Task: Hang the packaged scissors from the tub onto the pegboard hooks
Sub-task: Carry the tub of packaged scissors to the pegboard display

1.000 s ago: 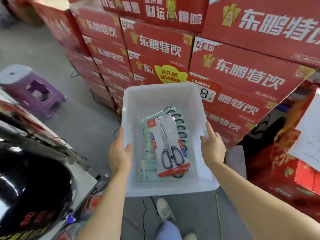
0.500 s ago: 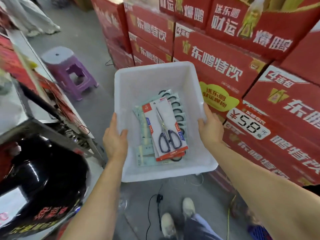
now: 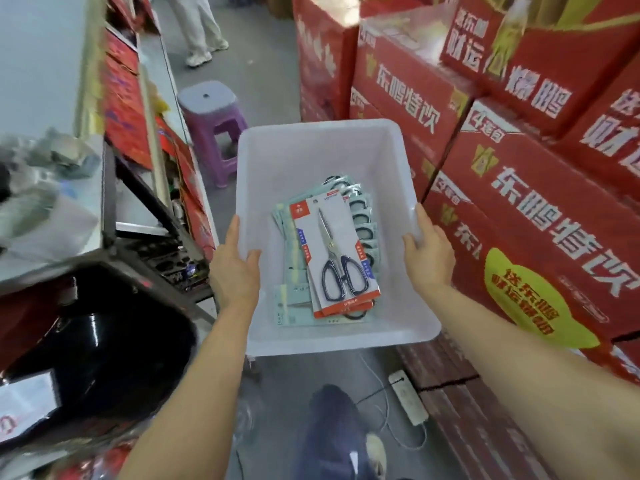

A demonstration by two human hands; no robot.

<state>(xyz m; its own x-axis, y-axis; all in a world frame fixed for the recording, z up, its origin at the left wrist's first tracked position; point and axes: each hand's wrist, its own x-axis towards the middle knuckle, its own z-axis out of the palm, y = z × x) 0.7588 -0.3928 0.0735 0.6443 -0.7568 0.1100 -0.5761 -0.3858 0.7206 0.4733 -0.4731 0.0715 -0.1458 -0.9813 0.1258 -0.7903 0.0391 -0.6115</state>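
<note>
Left hand and right hand grip opposite side rims of the white tub, packaged scissors stacked inside.

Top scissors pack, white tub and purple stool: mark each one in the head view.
top scissors pack (image 3: 334,258), head view, on the card beside the blades.
white tub (image 3: 311,140), head view, on the bare far wall.
purple stool (image 3: 207,97), head view, on the seat top.
</note>
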